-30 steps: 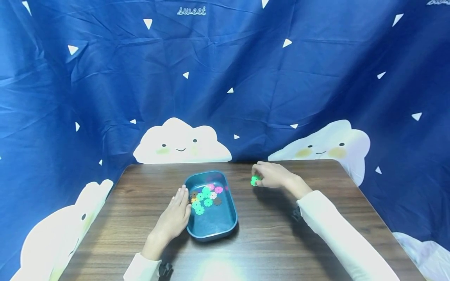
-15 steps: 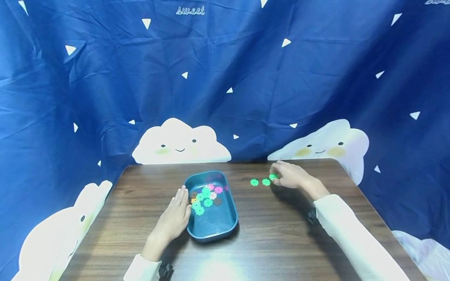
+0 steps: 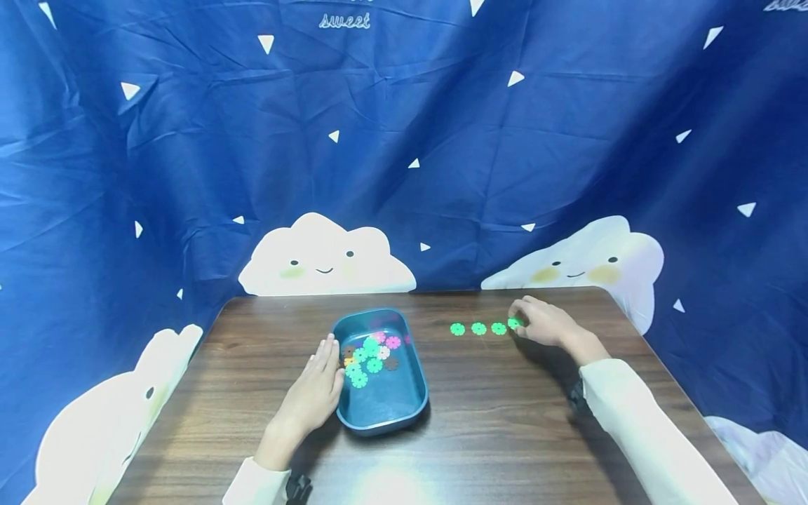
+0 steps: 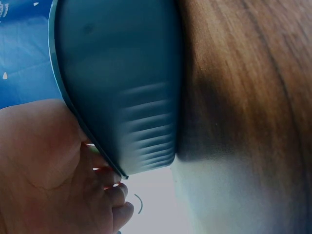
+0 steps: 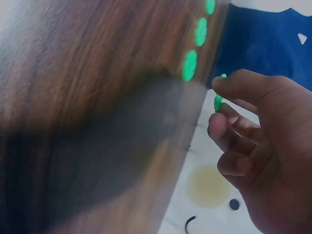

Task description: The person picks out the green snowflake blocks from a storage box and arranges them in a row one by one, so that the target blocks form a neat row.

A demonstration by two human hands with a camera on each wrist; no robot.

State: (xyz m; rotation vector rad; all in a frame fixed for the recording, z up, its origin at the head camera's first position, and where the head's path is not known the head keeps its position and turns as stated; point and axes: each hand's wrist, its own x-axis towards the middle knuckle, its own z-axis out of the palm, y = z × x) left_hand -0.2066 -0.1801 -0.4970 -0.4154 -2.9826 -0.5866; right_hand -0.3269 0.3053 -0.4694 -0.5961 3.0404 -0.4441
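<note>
My right hand [image 3: 548, 324] pinches a green flower-shaped plastic disc [image 5: 218, 102] between thumb and finger, close over the table toward the back right. Left of it, three matching green discs [image 3: 479, 328] lie in a row on the wood. With straight fingers, my left hand [image 3: 308, 389] rests along the left side of a dark teal bin [image 3: 384, 410]. In the left wrist view, the thumb side and fingertips touch the rim of that bin. Inside lies a loose pile of discs [image 3: 374, 365] in green, pink, brown, orange and white.
The brown wood-grain table [image 3: 467, 435] has its back edge just beyond the row of discs. A blue curtain [image 3: 442, 140] with white clouds and triangles hangs right behind it.
My right hand has moved rightward in steps, laying green discs down one after another, so the row has grown. The left hand and the bin have stayed in place.
</note>
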